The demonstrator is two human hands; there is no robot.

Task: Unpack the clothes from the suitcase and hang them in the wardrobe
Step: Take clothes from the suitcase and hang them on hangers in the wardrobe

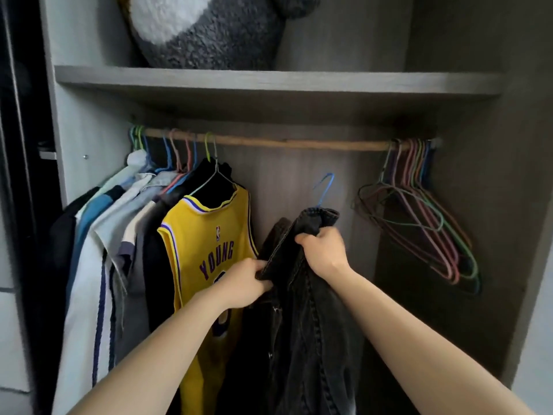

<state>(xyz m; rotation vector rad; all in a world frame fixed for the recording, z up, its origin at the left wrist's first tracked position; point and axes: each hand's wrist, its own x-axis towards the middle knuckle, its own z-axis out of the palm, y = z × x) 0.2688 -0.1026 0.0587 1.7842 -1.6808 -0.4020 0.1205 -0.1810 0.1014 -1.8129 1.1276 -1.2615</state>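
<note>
A dark grey denim jacket (308,324) hangs between my hands inside the wardrobe. A blue wire hanger (324,188) sticks up out of its collar, its hook below the wooden rail (284,143) and not on it. My right hand (321,250) grips the jacket's collar near the hanger. My left hand (245,283) pinches the jacket's front edge lower down. Left of the jacket a yellow jersey (206,253) hangs on the rail. The suitcase is out of view.
Several shirts and jackets (119,235) hang packed at the rail's left end. A bunch of empty coloured wire hangers (419,211) hangs at its right end. Above is a shelf (269,82) with a grey and white plush toy (203,28). The rail's middle stretch is bare.
</note>
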